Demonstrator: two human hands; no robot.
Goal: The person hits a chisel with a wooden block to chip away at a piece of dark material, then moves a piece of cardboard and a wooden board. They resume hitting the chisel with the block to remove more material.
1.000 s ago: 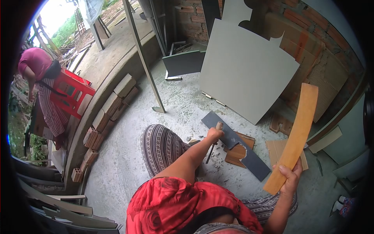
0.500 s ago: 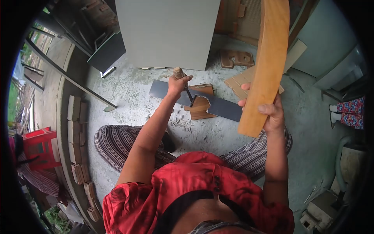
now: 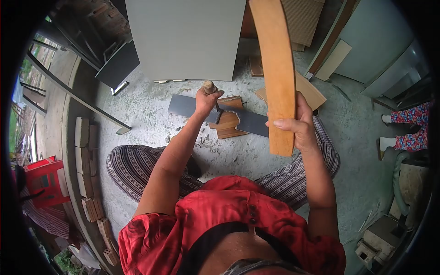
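My left hand (image 3: 207, 101) is wrapped round the wooden handle of a chisel (image 3: 218, 113), whose dark shaft points down at a dark grey board (image 3: 253, 124). That board lies on the floor with a jagged notch in its middle, and a brown wood piece (image 3: 228, 123) shows beneath it. To the right, my right hand (image 3: 300, 126) grips the lower part of a long orange-brown wooden plank (image 3: 276, 68), held upright above the board's right end. Small grey chips (image 3: 207, 141) are scattered on the floor near the notch.
A large grey panel (image 3: 183, 39) stands ahead. Cardboard (image 3: 314, 91) lies at the right. Another person's legs in floral trousers (image 3: 410, 137) are at the far right. Bricks (image 3: 84, 160) line the left ledge, beside a red plastic chair (image 3: 46, 181).
The plank in my right hand has swung to the left and stands more upright. The camera view has shifted slightly. More of the other person's legs shows. My left hand keeps its grip on the chisel.
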